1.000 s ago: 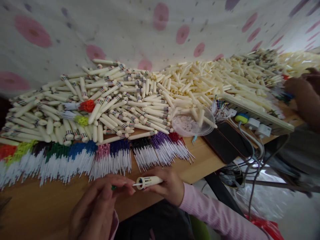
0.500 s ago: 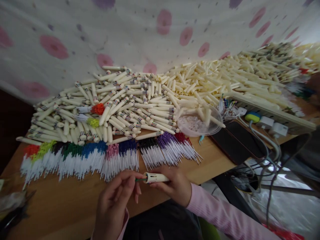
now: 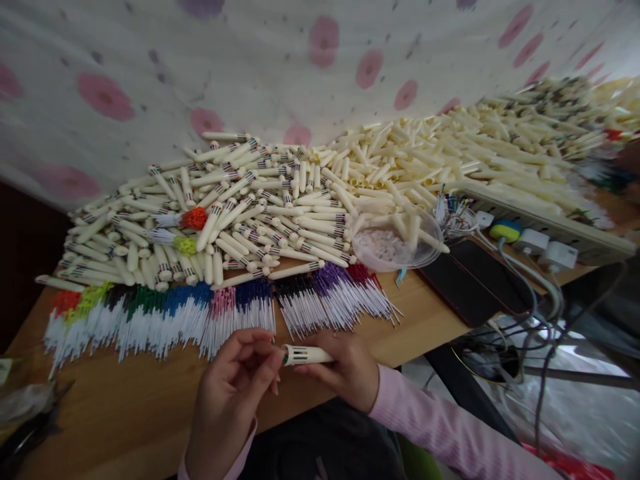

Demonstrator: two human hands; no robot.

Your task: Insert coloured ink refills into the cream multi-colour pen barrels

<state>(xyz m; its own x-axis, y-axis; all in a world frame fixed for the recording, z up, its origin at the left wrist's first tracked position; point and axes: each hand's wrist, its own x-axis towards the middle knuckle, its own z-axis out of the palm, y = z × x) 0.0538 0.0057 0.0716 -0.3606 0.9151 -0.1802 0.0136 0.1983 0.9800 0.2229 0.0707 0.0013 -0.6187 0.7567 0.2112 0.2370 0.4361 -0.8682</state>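
My right hand (image 3: 350,370) is wrapped round a cream multicolour pen barrel (image 3: 306,355), which lies level with its slotted end towards my left hand (image 3: 243,383). The thumb and fingers of my left hand are pinched at that slotted end, on a green-ended pen refill (image 3: 285,358). Only a little green shows there; the rest is hidden by the barrel and my fingers. Beyond my hands stand rows of white refills sorted by end colour, among them blue refills (image 3: 187,303), black refills (image 3: 297,310) and purple refills (image 3: 337,300).
Behind the refills lies a heap of multicolour pens (image 3: 240,200), with loose cream tubes (image 3: 415,153) to its right. A clear plastic bowl (image 3: 357,257) holds small translucent pieces. A dark phone (image 3: 463,283), a power strip (image 3: 595,237) and cables lie at the right.
The green refill has gone further into the barrel; its length between my fingers and the pen no longer shows. My left fingertips are now right against the slotted end.
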